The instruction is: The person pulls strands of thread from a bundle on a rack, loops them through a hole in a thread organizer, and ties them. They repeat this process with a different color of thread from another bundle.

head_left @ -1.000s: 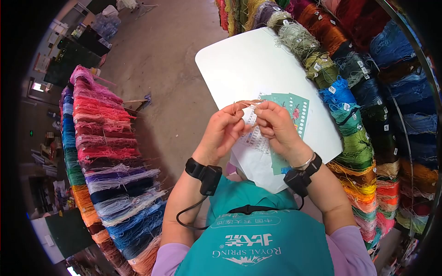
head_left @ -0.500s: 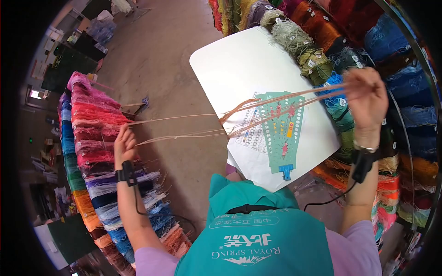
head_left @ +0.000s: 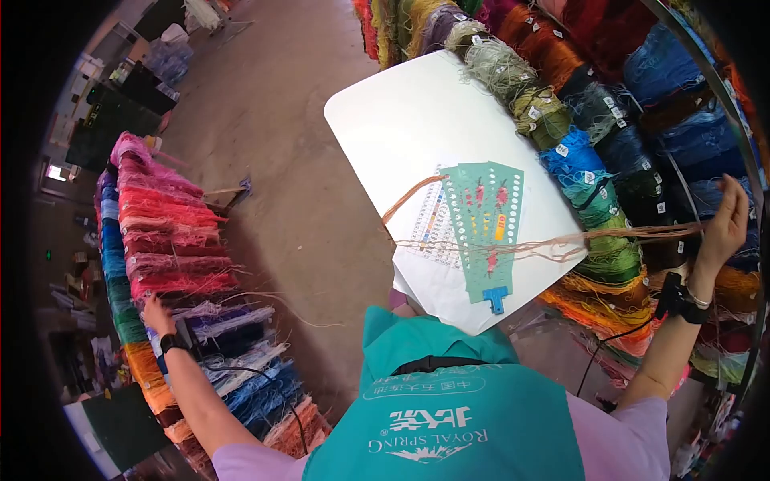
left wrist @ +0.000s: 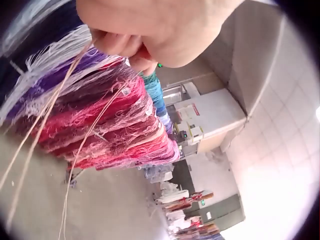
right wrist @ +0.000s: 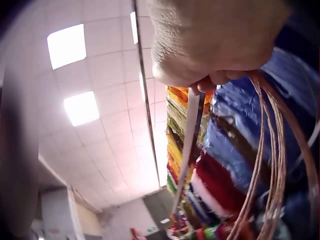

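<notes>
My right hand (head_left: 724,228), far out at the right, grips a bundle of pinkish-tan embroidery threads (head_left: 626,233). These threads run left across the white board (head_left: 385,112) and over green cards (head_left: 473,240). In the right wrist view several strands (right wrist: 272,165) hang down from the curled fingers. Stretched out to the left, my left hand (head_left: 158,315) is beside the rack of red and pink skeins (head_left: 172,248). Its fingers pinch a few thin tan strands (left wrist: 37,130) in the left wrist view. A coppery thread bundle (head_left: 413,196) lies from the cards over the board's left edge.
A blue clip (head_left: 496,301) holds the cards' lower end, with a printed chart (head_left: 433,228) beside them. Racks of coloured skeins (head_left: 613,244) line the right side, one touching the board. A metal rod (right wrist: 189,145) stands near my right hand. Concrete floor (head_left: 281,160) lies between.
Both hands have moved from close together over the board to wide apart, drawing the threads out. The long strands shifted right and lower, with loose ends now trailing near the left rack.
</notes>
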Tool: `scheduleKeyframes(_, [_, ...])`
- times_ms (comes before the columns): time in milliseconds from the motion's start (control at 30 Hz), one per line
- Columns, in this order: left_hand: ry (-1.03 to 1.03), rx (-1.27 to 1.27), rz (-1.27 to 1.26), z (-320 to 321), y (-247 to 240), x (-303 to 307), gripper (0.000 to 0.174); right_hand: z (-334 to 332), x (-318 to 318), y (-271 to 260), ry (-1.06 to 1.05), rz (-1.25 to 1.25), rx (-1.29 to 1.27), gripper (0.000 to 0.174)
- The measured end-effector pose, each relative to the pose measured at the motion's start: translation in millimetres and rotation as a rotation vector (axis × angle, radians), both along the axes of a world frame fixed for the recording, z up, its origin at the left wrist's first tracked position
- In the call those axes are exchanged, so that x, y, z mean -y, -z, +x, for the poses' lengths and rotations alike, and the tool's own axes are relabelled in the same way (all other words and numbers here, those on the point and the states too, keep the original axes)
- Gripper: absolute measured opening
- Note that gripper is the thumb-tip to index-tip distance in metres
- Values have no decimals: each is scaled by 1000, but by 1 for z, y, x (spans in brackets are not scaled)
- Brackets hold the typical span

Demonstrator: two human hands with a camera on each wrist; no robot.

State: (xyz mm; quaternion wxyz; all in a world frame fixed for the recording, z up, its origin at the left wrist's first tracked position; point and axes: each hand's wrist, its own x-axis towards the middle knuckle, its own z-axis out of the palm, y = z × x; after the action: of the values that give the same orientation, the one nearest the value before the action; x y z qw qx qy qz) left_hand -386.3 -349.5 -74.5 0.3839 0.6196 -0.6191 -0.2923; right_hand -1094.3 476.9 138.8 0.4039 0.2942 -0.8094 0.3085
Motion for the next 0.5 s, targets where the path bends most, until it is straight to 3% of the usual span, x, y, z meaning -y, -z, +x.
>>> scheduleKeyframes(33, [95,-326,216,-45,-3,-13,10,8,20,4,-65,11,114,25])
scheduleKeyframes(67, [117,-623,452,-91,-6,-25,4,29,63,8,-115,-156,346,25])
scheduleKeyframes(100, [252,-808,658,-144,-9,-58,10,43,91,12,-203,-144,547,24])
scheduleKeyframes(133, [391,-1039,856,-187,-1,-82,8,45,113,29,-419,-191,750,22])
scheduleKeyframes(200, [575,-1084,1001,-291,-30,-186,11,57,157,62,-585,-107,970,17])
scheduleKeyframes(233, [683,-1013,1011,-316,-16,-210,33,65,175,74,-692,-84,1123,18])
scheduleKeyframes(267, [671,-959,1038,-351,-33,-260,35,71,191,85,-801,-59,1274,20])
scheduleKeyframes(333, [877,-890,1164,-394,-42,-321,38,81,216,109,-931,-28,1391,24])
scheduleKeyframes(433, [1127,-794,1275,-436,-48,-374,37,87,235,95,-952,-81,1398,26])
scheduleKeyframes(500, [1153,-744,1254,-448,-45,-384,36,83,235,74,-1028,-144,1315,28])
